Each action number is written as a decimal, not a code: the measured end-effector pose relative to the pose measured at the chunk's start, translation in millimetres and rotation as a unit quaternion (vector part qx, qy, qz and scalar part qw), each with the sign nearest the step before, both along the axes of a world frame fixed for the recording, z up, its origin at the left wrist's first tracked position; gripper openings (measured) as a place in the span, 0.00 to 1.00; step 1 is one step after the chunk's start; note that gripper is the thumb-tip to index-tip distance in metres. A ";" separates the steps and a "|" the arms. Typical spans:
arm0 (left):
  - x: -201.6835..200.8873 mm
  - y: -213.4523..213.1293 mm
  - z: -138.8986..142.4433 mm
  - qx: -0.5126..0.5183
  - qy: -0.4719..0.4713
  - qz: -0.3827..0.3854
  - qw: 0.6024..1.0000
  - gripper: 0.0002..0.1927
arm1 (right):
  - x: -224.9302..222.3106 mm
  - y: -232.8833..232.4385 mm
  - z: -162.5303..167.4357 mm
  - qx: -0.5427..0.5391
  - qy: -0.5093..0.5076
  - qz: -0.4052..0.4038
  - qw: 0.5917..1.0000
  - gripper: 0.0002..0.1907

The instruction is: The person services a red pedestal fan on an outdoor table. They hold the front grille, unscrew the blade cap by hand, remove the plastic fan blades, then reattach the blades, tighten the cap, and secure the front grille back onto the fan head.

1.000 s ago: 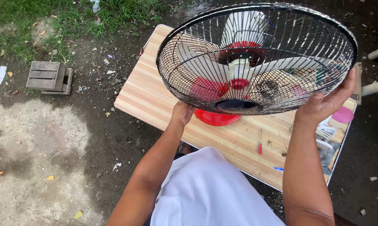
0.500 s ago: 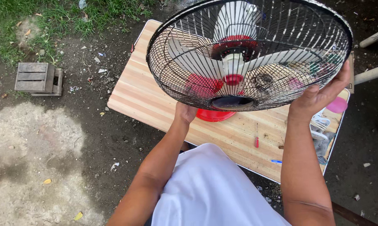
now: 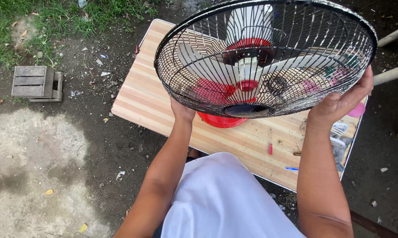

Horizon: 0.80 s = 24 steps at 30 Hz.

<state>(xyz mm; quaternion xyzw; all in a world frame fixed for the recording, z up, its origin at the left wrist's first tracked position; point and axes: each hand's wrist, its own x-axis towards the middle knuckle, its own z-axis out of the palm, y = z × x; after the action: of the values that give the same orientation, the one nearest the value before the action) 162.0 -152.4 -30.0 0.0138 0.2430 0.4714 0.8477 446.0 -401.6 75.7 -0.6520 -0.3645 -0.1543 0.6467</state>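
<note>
Black wire fan guard (image 3: 269, 57), blades inside, was held off the wooden table (image 3: 141, 101), upper right of the frame. Left hand (image 3: 182, 110) gripped its lower rim, fingers hidden; right hand (image 3: 340, 103) clasped its edge, fingers curled. A red base (image 3: 221, 120) remained unattached.

The person is wearing a plain white garment (image 3: 225, 198). Both forearms are showing bare, with no sleeves, watch or rings.

Fan cage (image 3: 269, 57) blocks tabletop; table's left end (image 3: 141, 101) open.
</note>
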 end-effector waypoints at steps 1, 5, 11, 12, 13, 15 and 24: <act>2.1 4.4 4.4 -0.013 -0.001 0.016 1.000 0.31 | 1.2 -0.5 -0.5 -0.004 -0.003 -0.010 1.000 0.53; 17.3 8.0 16.0 0.015 -0.004 0.017 1.000 0.27 | 0.9 -2.0 -2.4 -0.008 0.000 -0.010 1.000 0.53; 32.2 -0.2 14.6 0.027 -0.026 -0.008 0.999 0.26 | -3.2 -6.8 -3.1 -0.004 0.011 0.013 1.000 0.52; 34.2 -1.5 12.8 0.040 -0.005 -0.018 0.999 0.26 | -4.3 -8.2 -3.1 -0.002 0.013 0.017 1.000 0.52; 35.5 -2.3 11.7 0.054 0.014 -0.028 0.998 0.26 | -6.4 -8.9 -3.0 0.002 0.013 0.025 1.000 0.52; 37.4 -3.4 10.1 0.117 0.006 -0.033 0.993 0.26 | -8.4 -9.9 -0.1 0.009 0.018 0.032 0.999 0.53; 38.1 -3.3 19.8 0.097 0.052 -0.079 0.991 0.21 | -30.0 -5.8 16.8 -0.003 0.011 0.032 0.999 0.54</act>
<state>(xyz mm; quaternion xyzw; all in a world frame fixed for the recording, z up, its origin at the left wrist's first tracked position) 200.1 -155.7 -10.2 0.1398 0.2378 0.4228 0.8632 416.1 -407.4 92.6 -0.6436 -0.3786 -0.1253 0.6532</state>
